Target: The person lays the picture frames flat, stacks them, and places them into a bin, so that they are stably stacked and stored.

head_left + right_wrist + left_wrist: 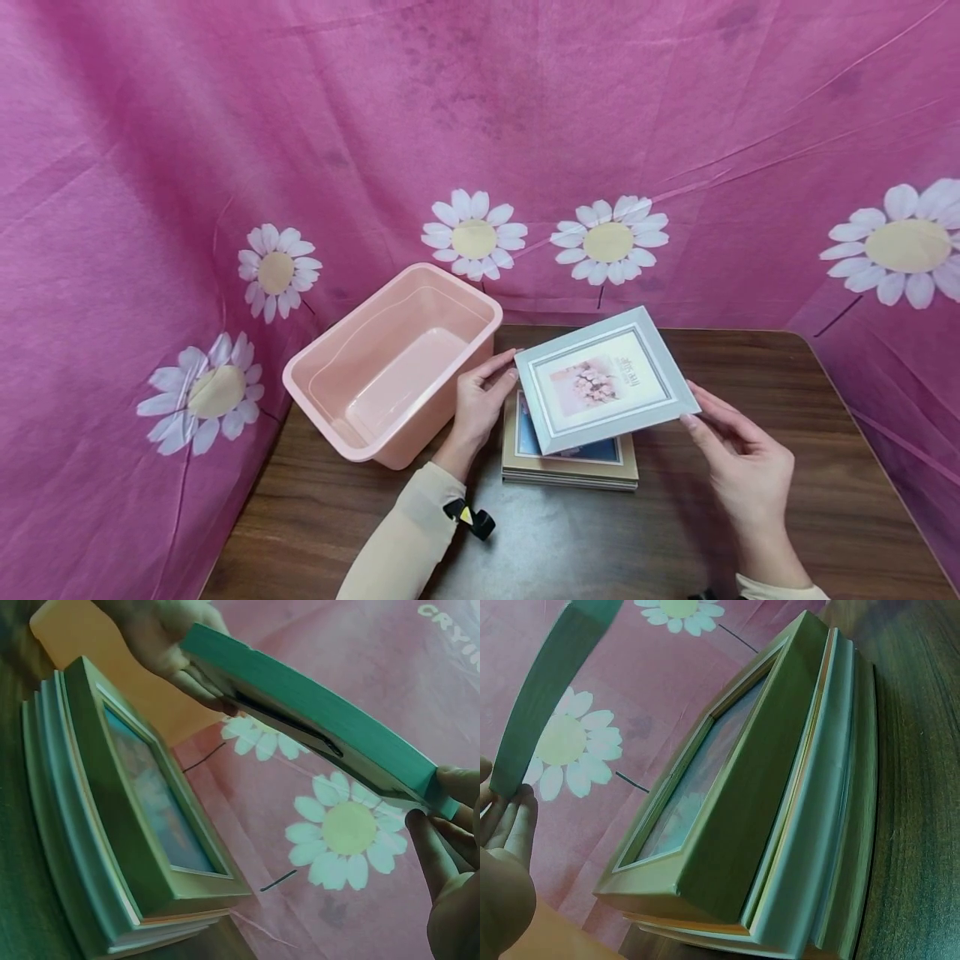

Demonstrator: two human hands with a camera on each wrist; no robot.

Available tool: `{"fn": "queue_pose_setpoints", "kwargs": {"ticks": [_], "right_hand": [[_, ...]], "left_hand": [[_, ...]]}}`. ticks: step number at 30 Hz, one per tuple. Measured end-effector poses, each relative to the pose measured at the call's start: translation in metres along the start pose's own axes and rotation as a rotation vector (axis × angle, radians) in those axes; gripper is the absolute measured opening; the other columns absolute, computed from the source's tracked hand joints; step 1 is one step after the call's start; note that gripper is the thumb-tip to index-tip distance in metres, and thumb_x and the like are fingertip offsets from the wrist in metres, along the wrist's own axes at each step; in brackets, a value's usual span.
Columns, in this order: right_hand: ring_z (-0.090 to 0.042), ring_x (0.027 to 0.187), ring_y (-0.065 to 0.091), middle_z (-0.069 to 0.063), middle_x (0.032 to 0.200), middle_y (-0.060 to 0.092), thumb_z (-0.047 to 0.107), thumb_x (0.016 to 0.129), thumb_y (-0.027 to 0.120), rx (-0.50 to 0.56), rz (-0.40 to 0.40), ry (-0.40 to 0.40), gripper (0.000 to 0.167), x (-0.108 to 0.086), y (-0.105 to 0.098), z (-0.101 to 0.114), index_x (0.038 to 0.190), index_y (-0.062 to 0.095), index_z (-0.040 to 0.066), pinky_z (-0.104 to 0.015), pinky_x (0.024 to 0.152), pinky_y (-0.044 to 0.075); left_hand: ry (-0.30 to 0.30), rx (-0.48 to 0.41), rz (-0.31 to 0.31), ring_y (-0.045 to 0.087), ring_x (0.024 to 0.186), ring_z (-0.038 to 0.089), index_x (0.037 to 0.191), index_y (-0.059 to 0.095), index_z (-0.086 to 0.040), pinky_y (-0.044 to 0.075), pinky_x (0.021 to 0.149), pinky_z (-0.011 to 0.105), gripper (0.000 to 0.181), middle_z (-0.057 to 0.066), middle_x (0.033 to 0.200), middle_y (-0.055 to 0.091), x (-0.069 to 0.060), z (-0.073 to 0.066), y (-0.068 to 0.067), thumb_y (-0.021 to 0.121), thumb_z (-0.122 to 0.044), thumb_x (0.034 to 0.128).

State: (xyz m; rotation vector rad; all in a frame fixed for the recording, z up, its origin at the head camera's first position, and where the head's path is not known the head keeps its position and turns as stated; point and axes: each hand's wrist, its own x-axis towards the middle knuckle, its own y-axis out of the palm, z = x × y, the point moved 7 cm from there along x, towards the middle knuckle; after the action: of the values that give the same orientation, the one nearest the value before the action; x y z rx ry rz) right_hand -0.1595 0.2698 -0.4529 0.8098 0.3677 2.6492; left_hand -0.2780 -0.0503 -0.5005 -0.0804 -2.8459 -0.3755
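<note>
A pale grey picture frame (607,383) with a pink flower print is held tilted in the air between both hands. My left hand (480,400) pinches its left edge, and my right hand (742,458) pinches the lower right corner, thumb on the front. Beneath it, apart from it, lies a stack of picture frames; the top one is a gold picture frame (517,458) with a blue picture, partly hidden by the raised one. In the right wrist view the back of the held frame (315,727) shows a dark strip.
A pink plastic bin (390,367) stands left of the stack, with nothing visible inside. Both rest on a dark wooden table (825,467). A pink cloth (525,108) with daisies hangs behind and at the sides.
</note>
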Motion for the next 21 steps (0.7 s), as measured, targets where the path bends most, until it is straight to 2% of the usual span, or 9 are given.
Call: {"fn": "queue_pose_setpoints", "kwargs": {"ticks": [2,5,11,16,18,21], "right_hand": [[-0.019,0.110,0.080,-0.019,0.120,0.081,-0.037,0.082,0.063,0.005,-0.006,-0.006,0.031,-0.003,0.001,-0.002,0.113,0.060,-0.036,-0.023,0.091,0.062],[-0.016,0.110,0.080,-0.015,0.118,0.082,-0.035,0.083,0.065,-0.051,-0.029,0.019,0.031,-0.008,0.000,-0.006,0.113,0.062,-0.035,-0.023,0.091,0.062],[-0.008,0.108,0.079,-0.002,0.116,0.084,-0.029,0.084,0.071,-0.274,-0.067,0.106,0.032,-0.018,-0.004,-0.012,0.116,0.068,-0.027,-0.018,0.090,0.061],[-0.004,0.107,0.079,0.001,0.117,0.083,-0.024,0.084,0.076,-0.445,-0.069,0.117,0.033,-0.027,-0.004,-0.014,0.117,0.073,-0.019,-0.016,0.087,0.061],[-0.001,0.107,0.078,0.007,0.116,0.083,-0.022,0.084,0.078,-0.504,-0.072,0.124,0.034,-0.030,-0.003,-0.016,0.117,0.076,-0.015,-0.015,0.086,0.061],[0.002,0.105,0.078,0.016,0.114,0.082,-0.019,0.084,0.080,-0.556,-0.080,0.150,0.035,-0.036,-0.003,-0.018,0.118,0.078,-0.010,-0.014,0.084,0.061]], "left_hand": [[-0.003,0.001,0.014,0.072,0.116,0.004,0.133,0.063,0.021,0.058,0.103,0.021,0.037,0.043,0.136,0.063,-0.001,0.000,0.000,0.063,0.016,0.0960],[-0.006,0.010,0.036,0.070,0.120,0.007,0.135,0.061,0.021,0.057,0.107,0.023,0.039,0.043,0.138,0.062,-0.002,0.000,-0.001,0.061,0.017,0.0963],[-0.014,0.030,0.080,0.068,0.124,0.007,0.139,0.059,0.021,0.055,0.110,0.022,0.042,0.042,0.142,0.060,-0.003,0.003,-0.003,0.058,0.017,0.0976],[-0.021,0.035,0.110,0.068,0.124,0.007,0.142,0.056,0.021,0.055,0.107,0.020,0.044,0.042,0.145,0.058,-0.003,0.005,-0.003,0.058,0.017,0.0977],[-0.026,0.039,0.116,0.068,0.128,0.014,0.143,0.055,0.021,0.056,0.108,0.022,0.046,0.042,0.146,0.057,-0.003,0.006,-0.004,0.058,0.017,0.0973],[-0.029,0.055,0.123,0.064,0.135,0.034,0.144,0.054,0.021,0.055,0.112,0.028,0.047,0.042,0.147,0.056,-0.003,0.007,-0.005,0.057,0.017,0.0965]]}}
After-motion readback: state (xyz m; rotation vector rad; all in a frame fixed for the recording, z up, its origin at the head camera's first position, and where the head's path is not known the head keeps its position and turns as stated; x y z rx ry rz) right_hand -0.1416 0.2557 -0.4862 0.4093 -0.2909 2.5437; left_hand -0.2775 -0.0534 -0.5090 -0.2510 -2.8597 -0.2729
